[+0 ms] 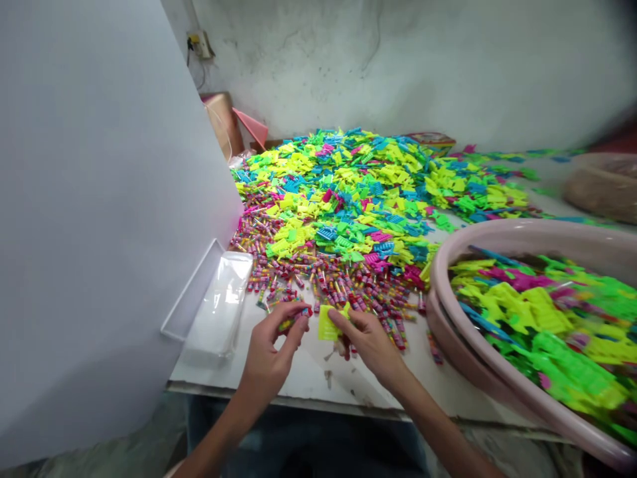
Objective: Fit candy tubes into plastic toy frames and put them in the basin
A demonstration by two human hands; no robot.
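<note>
My left hand pinches a small striped tube with a red and blue end. My right hand holds a flat neon-yellow plastic piece at its fingertips, close to the tube. Just beyond both hands lies a loose spread of many similar pink-striped tubes, some touching my right hand. Farther back, a big heap of neon plastic pieces in yellow, green, blue and pink covers the white table.
A pink plastic basin full of neon pieces stands on the right. A transparent plastic tray lies left of my hands, beside a tall white panel. A brown sack sits far right, before a stained wall.
</note>
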